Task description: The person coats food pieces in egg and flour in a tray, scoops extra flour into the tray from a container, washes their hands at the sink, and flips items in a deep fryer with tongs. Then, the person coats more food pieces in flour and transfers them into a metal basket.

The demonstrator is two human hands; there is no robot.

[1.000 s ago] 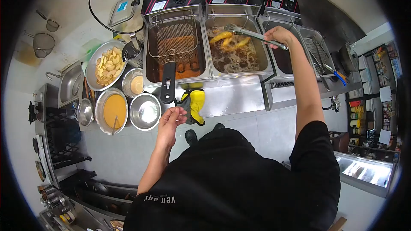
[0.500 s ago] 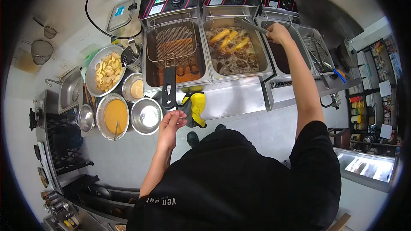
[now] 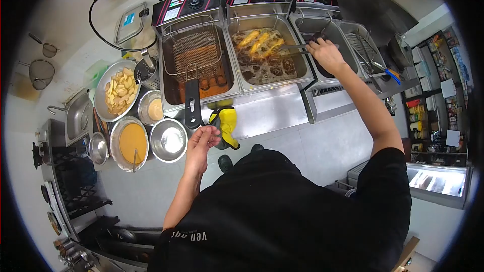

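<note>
My right hand [image 3: 326, 56] is closed around metal tongs [image 3: 293, 48], which reach left over the middle fryer [image 3: 308, 73]. In its bubbling oil float several long golden battered pieces [image 3: 259, 42], with the tongs' tips beside the rightmost one. My left hand [image 3: 201, 143] hovers with curled fingers pressed together and nothing visible in them. Just above it is the black handle [image 3: 192, 103] of a wire fry basket [image 3: 196, 50], which rests over the left fryer's orange-brown oil [image 3: 214, 84]. Yellow-and-grey gloves [image 3: 227, 125] lie or hang at the counter edge beside my left hand.
To the left stand a bowl of cut potatoes [image 3: 121, 90], a bowl of orange-yellow batter [image 3: 132, 141] with a utensil in it, and a shiny steel bowl [image 3: 169, 140]. A third fryer [image 3: 302, 27] and a tray with a blue-handled tool [image 3: 392, 75] are on the right.
My right hand has moved down, lowering the tongs toward the right side of the floating pieces. The camera view has shifted slightly; my left hand keeps nearly the same pose.
</note>
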